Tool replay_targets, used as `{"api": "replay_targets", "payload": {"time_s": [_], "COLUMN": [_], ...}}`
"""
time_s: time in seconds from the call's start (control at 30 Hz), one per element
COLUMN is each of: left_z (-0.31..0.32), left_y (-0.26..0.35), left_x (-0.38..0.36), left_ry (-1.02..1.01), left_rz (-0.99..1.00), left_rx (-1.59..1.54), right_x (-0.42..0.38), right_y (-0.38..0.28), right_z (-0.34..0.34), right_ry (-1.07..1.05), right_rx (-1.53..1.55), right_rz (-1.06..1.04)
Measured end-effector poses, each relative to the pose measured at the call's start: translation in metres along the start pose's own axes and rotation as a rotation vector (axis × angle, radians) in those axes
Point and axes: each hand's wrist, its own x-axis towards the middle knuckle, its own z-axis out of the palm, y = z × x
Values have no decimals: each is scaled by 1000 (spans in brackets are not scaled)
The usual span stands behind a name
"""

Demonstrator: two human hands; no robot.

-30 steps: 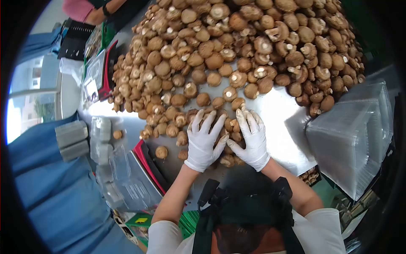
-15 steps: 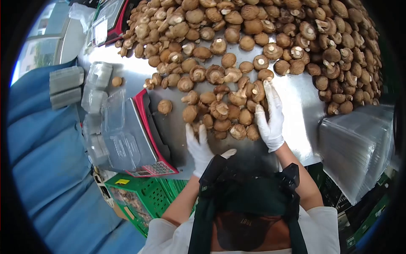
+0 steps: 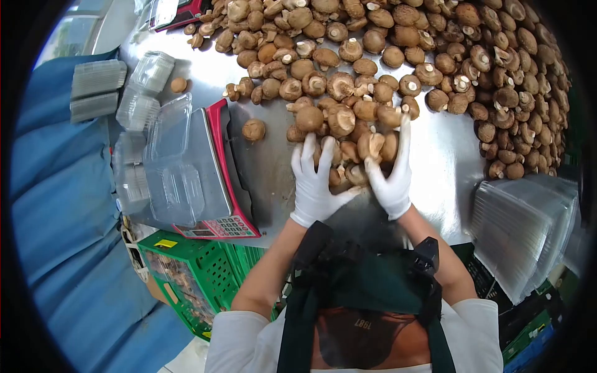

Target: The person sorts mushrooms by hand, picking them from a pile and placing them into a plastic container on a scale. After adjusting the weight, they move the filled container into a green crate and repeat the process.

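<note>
Brown mushrooms (image 3: 341, 120) lie in a loose cluster on the metal table, some showing pale stems. My left hand (image 3: 316, 186), in a white glove, rests at the near left side of the cluster with fingers spread and touching mushrooms. Across from it my right hand (image 3: 393, 181), also gloved, lines the right side, its index finger stretched forward along the mushrooms and its thumb apart. Between the two hands sit several mushrooms, cupped but not lifted as far as I can see. A single mushroom (image 3: 254, 130) lies apart, to the left of my left hand.
A red-framed scale (image 3: 217, 133) stands at left, an open clear plastic box (image 3: 177, 186) on it. Stacked clear containers (image 3: 149, 74) are beyond it. A large mushroom heap (image 3: 497, 74) fills the back and right. Stacked clear trays (image 3: 519, 230) stand right; a green crate (image 3: 186, 273) sits below left.
My left hand has moved forward and right onto the cluster, closer to my right hand. The near mushrooms are pressed closer together between them. The camera view has shifted slightly.
</note>
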Motion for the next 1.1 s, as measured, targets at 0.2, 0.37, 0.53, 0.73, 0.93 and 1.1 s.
{"api": "replay_targets", "payload": {"time_s": [0.2,0.37,0.53,0.73,0.93,1.1], "left_z": [8,6,3,-9,-13,-25], "left_y": [3,-9,-9,-13,1,-10], "left_x": [2,33,27,60,30,55], "left_ry": [54,82,84,26,4,-38], "left_rz": [-18,84,33,25,-69,-68], "left_rx": [-128,-220,-304,-261,-316,-278], "right_x": [-6,16,4,31,-2,23], "right_y": [1,11,3,-3,2,1], "right_z": [15,18,19,27,19,31], "right_ry": [-49,-96,-81,-96,-151,-120], "right_rx": [5,68,64,25,61,53], "right_rz": [-21,-32,-106,-42,-43,8]}}
